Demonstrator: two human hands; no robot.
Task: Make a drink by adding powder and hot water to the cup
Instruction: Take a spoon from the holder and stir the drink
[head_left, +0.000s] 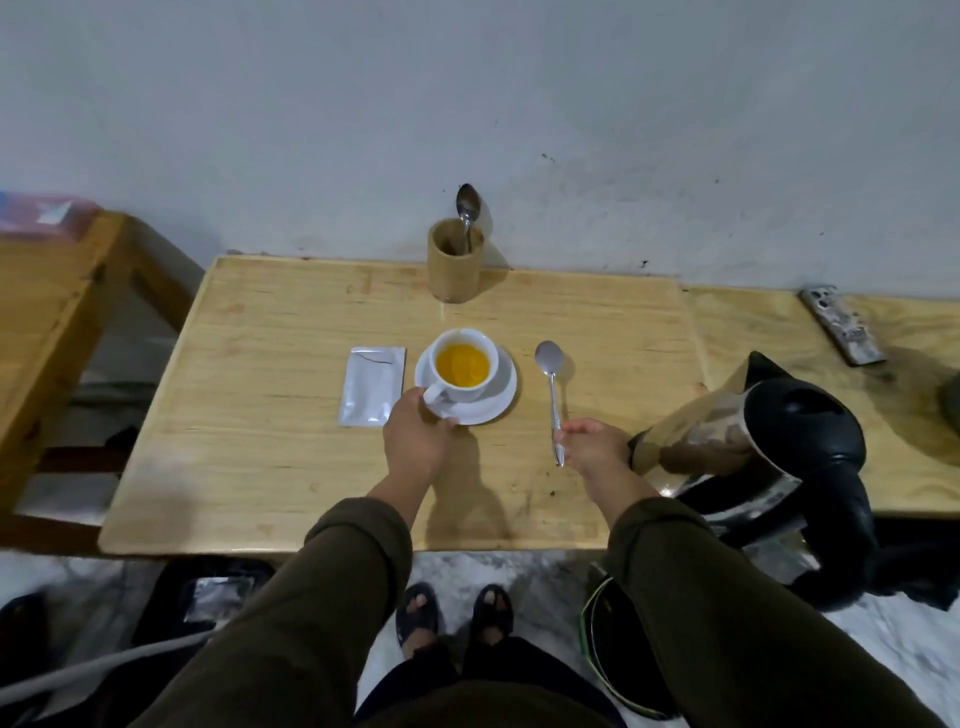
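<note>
On table (260, 467), left hand (415, 436) at cup (464, 370) handle, right hand (595, 448) gripping spoon (552, 384)

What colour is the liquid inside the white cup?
Orange-yellow liquid in the cup; head view shows it.

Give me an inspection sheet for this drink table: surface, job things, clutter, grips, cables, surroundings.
Surface: wooden table, dry as far as seen.
Job's things: white cup with orange drink on saucer; torn sachet left of it; kettle at right.
Clutter: holder with a spoon; remote far right.
Grips: left hand at the cup's handle and saucer; right hand holds spoon.
Cables: grey cord on the floor, lower left.
Surroundings: pale wall, second table at left.
</note>
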